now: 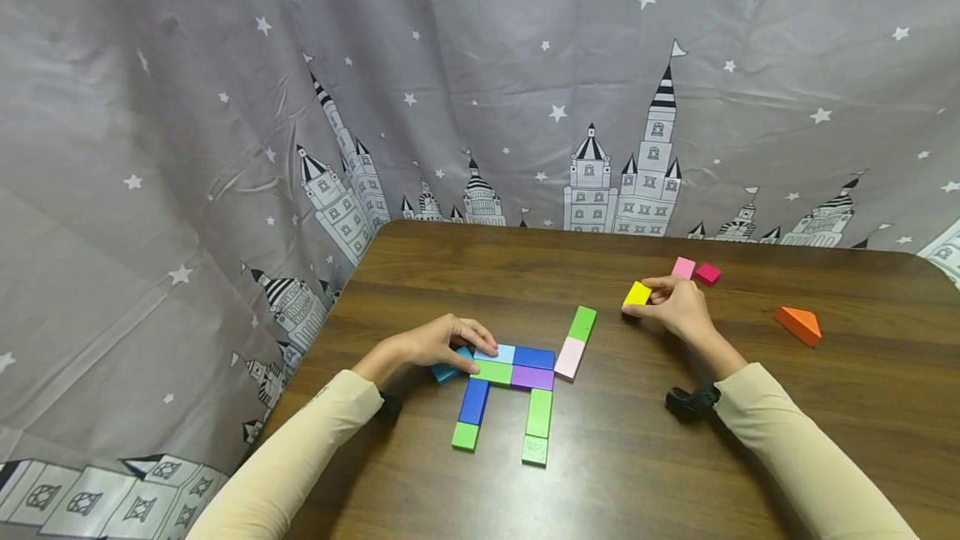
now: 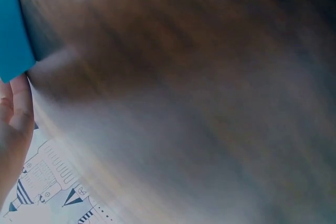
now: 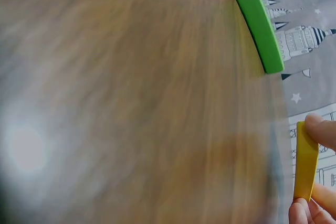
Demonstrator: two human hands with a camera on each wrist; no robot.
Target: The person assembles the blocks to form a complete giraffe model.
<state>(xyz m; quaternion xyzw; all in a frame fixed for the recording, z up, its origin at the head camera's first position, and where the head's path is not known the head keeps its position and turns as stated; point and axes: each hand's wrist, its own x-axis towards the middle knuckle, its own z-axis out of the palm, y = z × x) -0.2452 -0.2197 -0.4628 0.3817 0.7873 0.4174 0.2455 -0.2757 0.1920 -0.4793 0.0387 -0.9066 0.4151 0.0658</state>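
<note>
In the head view my right hand (image 1: 678, 307) pinches a yellow block (image 1: 637, 294) between thumb and fingers, over the table right of the laid blocks. The right wrist view shows this yellow block (image 3: 306, 161) from its narrow side. My left hand (image 1: 435, 346) reaches over the left end of the block figure, fingertips at the light blue block (image 1: 498, 353) and thumb at a green block (image 1: 492, 372). Partly under that hand lies a teal block (image 1: 446, 371). A dark blue block (image 1: 534, 357) and a purple block (image 1: 532, 377) continue the two rows.
Below the rows, a blue block (image 1: 473, 401) and a green block (image 1: 538, 412) begin two legs. A pale pink block (image 1: 570, 357) and green block (image 1: 582, 323) slant upward. Beyond the right hand lie a pink block (image 1: 683, 267), a red block (image 1: 707, 274) and an orange triangle (image 1: 799, 325).
</note>
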